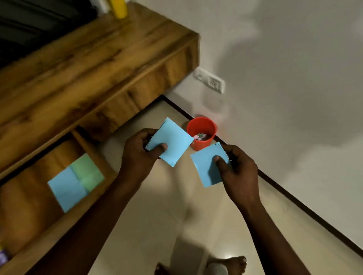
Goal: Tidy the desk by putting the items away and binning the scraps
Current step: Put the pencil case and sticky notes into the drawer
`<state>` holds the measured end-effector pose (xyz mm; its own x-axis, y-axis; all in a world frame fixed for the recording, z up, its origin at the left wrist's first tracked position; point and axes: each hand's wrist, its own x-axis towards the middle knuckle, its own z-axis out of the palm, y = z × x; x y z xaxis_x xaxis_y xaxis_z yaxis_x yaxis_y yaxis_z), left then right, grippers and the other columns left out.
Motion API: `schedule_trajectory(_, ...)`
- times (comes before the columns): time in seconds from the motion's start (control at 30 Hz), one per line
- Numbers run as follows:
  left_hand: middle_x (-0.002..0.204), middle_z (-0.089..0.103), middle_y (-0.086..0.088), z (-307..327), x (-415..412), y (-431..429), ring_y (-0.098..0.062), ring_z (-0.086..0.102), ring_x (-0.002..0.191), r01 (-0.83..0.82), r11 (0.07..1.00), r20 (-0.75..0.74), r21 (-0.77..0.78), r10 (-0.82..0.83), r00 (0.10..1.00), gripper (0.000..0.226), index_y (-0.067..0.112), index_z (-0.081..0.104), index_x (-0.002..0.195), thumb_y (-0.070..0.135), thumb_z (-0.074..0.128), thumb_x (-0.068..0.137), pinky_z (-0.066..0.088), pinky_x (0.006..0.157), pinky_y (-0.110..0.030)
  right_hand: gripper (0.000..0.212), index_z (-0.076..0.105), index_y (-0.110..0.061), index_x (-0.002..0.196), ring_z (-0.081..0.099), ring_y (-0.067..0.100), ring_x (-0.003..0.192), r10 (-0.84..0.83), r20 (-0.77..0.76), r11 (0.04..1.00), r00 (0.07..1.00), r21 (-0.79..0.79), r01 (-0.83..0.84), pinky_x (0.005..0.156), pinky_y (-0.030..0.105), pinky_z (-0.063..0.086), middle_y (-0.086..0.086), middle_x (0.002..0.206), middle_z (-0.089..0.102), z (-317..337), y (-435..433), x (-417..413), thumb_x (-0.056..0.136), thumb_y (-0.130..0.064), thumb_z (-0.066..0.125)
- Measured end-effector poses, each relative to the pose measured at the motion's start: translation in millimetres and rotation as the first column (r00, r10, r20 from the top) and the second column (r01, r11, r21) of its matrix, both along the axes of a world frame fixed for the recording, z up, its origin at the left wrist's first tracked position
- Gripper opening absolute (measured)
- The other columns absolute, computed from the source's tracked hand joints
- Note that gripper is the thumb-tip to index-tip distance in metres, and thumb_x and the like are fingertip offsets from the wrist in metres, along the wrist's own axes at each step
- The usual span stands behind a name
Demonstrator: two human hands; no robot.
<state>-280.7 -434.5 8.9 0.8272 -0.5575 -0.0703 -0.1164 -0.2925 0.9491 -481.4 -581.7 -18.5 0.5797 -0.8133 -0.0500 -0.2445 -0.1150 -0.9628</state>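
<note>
Blue paper square [172, 141] in the left hand [137, 155], fingers clamped on it, thumb pressed on its near edge. Second blue square [207, 168] in the right hand [238, 172], fingers clamped too, thumb on its face. I see both sheets held above the floor [160, 215], just apart from each other. Red bin [201, 132] sits on the floor against the wall [290, 63], just beyond the two sheets, coloured scraps [200, 137] inside it. Left of the hands, an open drawer [39, 192] under the wooden counter [73, 70] holds blue and green papers [75, 181]. Yellow bottle [118, 4] stands at the far end of the counter. Image is blurred at the left.
</note>
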Motion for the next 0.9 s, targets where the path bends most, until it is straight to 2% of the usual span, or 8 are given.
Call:
schedule_trajectory(0.1,0.101,0.076,0.010,24.7,34.3,66.7,-0.011,0.073,0.093,-0.063,0.998,0.037,-0.019,0.064,0.997,0.031,0.021,0.070,0.106,0.013,0.085,0.080,0.064,0.076,-0.042,0.029,0.070,-0.031,0.119,0.069,0.000,0.095,0.099,0.003,0.995,0.995,-0.030,-0.099,0.079,0.019,0.053,-0.022,0.103,0.074,19.8,43.2,39.3,0.095,-0.015,0.067)
schedule_trajectory(0.2,0.105,0.077,0.001,38.6,56.4,124.5,-0.015,0.073,0.097,-0.133,0.991,0.053,-0.032,0.135,0.989,0.039,0.016,0.072,0.108,0.028,0.084,0.073,0.062,0.083,-0.039,0.029,0.070,-0.035,0.116,0.069,0.002,0.096,0.176,0.007,0.983,0.984,-0.057,-0.175,0.082,0.027,0.056,-0.020,0.103,0.074,38.3,80.7,73.5,0.094,-0.017,0.069)
schedule_trajectory(0.3,0.106,0.077,-0.001,48.7,70.1,176.9,-0.015,0.073,0.098,-0.185,0.983,0.083,-0.006,0.185,0.979,0.038,0.012,0.073,0.110,0.025,0.086,0.077,0.060,0.087,-0.038,0.027,0.070,-0.033,0.117,0.069,0.003,0.097,0.263,0.005,0.960,0.965,-0.103,-0.261,0.082,0.033,0.059,-0.018,0.106,0.074,53.0,116.5,107.2,0.095,-0.018,0.068)
schedule_trajectory(0.37,0.105,0.077,-0.002,50.3,77.5,211.5,-0.016,0.073,0.097,-0.240,0.971,0.070,0.004,0.239,0.969,0.031,0.011,0.074,0.110,0.019,0.085,0.081,0.060,0.086,-0.038,0.028,0.069,-0.032,0.120,0.069,0.003,0.099,0.333,-0.005,0.935,0.943,-0.125,-0.331,0.084,0.036,0.060,-0.017,0.109,0.073,59.5,138.4,129.7,0.095,-0.018,0.068)
schedule_trajectory(0.47,0.103,0.076,0.000,46.9,88.8,257.8,-0.019,0.073,0.096,-0.306,0.952,-0.004,-0.012,0.306,0.952,0.029,0.020,0.074,0.107,0.026,0.085,0.080,0.062,0.080,-0.040,0.027,0.069,-0.030,0.119,0.069,0.006,0.101,0.456,-0.030,0.872,0.890,-0.184,-0.453,0.085,0.041,0.060,-0.017,0.109,0.074,65.3,164.4,163.7,0.094,-0.019,0.069)
schedule_trajectory(0.6,0.089,0.074,0.011,38.6,104.9,311.2,-0.009,0.071,0.088,-0.424,0.906,-0.042,0.013,0.424,0.905,0.016,0.023,0.072,0.097,0.020,0.082,0.085,0.057,0.071,-0.024,0.023,0.071,-0.030,0.113,0.068,0.001,0.096,0.623,-0.100,0.745,0.776,-0.227,-0.627,0.080,0.030,0.057,-0.017,0.104,0.074,68.1,192.2,215.3,0.094,-0.017,0.068)
schedule_trajectory(0.73,0.099,0.076,0.002,31.5,122.5,352.1,-0.022,0.073,0.097,-0.471,0.878,-0.079,0.086,0.477,0.875,0.021,0.042,0.076,0.089,0.051,0.078,0.070,0.062,0.083,-0.049,0.021,0.070,-0.031,0.111,0.067,-0.002,0.095,0.760,-0.216,0.583,0.613,-0.190,-0.790,0.074,0.026,0.057,-0.016,0.104,0.074,58.7,216.6,266.2,0.093,-0.021,0.071)
schedule_trajectory(0.9,0.108,0.071,-0.014,14.2,141.3,374.3,-0.032,0.070,0.103,-0.565,0.816,-0.066,0.122,0.575,0.816,0.014,0.024,0.071,0.097,0.013,0.074,0.091,0.061,0.080,-0.057,0.026,0.069,-0.031,0.120,0.068,0.005,0.102,0.837,-0.319,0.403,0.445,-0.192,-0.895,0.086,0.036,0.059,-0.016,0.111,0.073,31.2,246.9,317.4,0.094,-0.029,0.068)
